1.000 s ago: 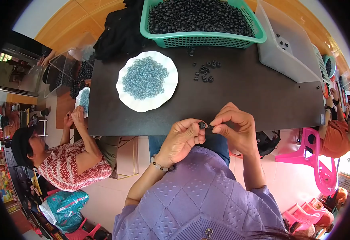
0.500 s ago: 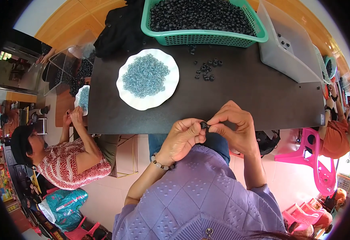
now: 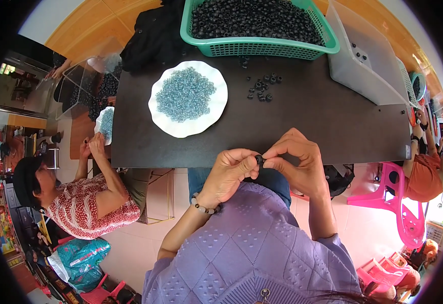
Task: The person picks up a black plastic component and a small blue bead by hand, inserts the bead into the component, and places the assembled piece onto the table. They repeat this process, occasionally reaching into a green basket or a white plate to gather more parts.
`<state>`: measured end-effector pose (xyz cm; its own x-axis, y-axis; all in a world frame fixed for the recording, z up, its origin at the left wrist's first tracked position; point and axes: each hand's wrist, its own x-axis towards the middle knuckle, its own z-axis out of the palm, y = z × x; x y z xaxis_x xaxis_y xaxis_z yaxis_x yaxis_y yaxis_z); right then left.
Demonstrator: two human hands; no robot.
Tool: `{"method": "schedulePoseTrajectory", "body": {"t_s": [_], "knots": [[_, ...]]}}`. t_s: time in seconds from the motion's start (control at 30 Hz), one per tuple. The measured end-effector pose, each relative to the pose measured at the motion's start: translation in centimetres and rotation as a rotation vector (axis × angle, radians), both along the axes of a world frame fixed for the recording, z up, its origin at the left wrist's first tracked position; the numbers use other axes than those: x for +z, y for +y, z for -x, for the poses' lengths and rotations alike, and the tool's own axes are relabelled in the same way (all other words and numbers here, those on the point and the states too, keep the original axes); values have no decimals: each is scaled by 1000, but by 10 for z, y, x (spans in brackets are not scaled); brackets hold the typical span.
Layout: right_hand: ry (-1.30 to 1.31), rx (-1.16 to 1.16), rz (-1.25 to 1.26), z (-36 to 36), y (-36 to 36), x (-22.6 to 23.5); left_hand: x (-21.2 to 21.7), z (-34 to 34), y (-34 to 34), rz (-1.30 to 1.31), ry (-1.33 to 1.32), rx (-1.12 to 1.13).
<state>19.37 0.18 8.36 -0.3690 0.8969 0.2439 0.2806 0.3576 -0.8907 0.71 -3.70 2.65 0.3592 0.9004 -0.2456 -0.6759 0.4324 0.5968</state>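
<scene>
Just past the table's near edge, my left hand (image 3: 231, 175) pinches a small round black ring-like piece (image 3: 259, 160) between thumb and fingers. My right hand (image 3: 298, 159) comes in from the right with thumb and forefinger pressed together at the piece's edge. Anything tiny between those right fingertips is hidden. Ahead to the left stands a white wavy-edged plate (image 3: 165, 121) heaped with small clear bluish beads (image 3: 186, 93). Several loose black pieces (image 3: 262, 88) lie on the dark table (image 3: 302, 121) beyond my hands.
At the far side, a green basket (image 3: 262, 48) is full of black pieces. Right of it stands a translucent bin (image 3: 358, 71), and left of it lies black cloth (image 3: 148, 40). A co-worker (image 3: 95, 202) sits on the left, another person (image 3: 424, 172) on the right near a pink chair (image 3: 399, 202).
Both hands keep nearly the same place, with the black piece still between them. The view has shifted very slightly.
</scene>
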Motion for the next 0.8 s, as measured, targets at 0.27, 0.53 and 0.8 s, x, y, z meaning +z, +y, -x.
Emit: {"method": "schedulePoseTrajectory", "body": {"t_s": [0.27, 0.53, 0.8], "knots": [[151, 167, 142, 4, 4, -7, 5, 7, 4, -115, 143, -84], [268, 285, 122, 10, 0, -17, 9, 3, 0, -106, 39, -51], [328, 222, 119, 10, -10, -21, 16, 1, -3, -152, 133, -5]]}}
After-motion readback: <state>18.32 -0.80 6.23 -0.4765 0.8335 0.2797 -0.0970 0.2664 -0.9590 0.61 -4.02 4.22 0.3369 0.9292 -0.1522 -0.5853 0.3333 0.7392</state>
